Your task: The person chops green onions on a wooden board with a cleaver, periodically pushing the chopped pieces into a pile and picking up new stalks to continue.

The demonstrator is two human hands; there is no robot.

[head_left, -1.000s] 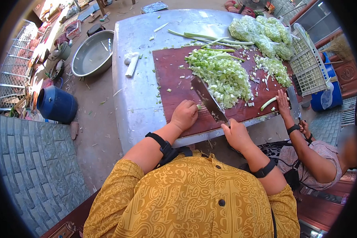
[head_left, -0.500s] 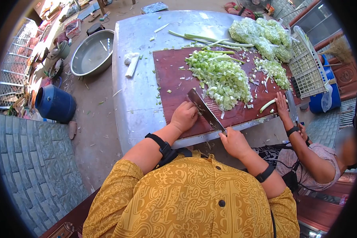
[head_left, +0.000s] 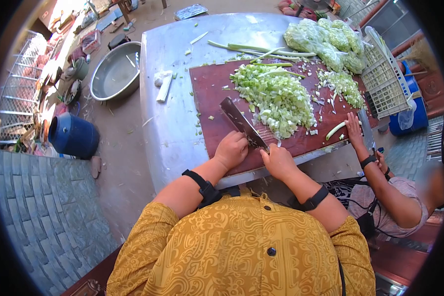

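My right hand (head_left: pixel 279 162) grips the handle of a broad-bladed cleaver (head_left: pixel 240 120). Its blade slants up and left over the dark red board (head_left: pixel 209 93), and bits of food cling to it. My left hand (head_left: pixel 233 150) is closed beside the blade, fingers curled against or close to it; whatever they hold, if anything, is hidden. Just beyond the blade rises a big heap of chopped green onion (head_left: pixel 276 96). Several whole green onion stalks (head_left: pixel 254 49) lie along the far edge of the board.
Filled plastic bags (head_left: pixel 325 42) and a plastic crate (head_left: pixel 386 81) stand at the far right. A co-worker's hand (head_left: pixel 354 129) rests near a knife and a white stalk (head_left: pixel 336 130). Beside the metal table (head_left: pixel 158 128) are a large basin (head_left: pixel 116 74) and a blue drum (head_left: pixel 74 135).
My right hand has moved left and up with the cleaver, bringing the blade nearer my left hand. My left hand has shifted slightly right. The view has tilted a little.
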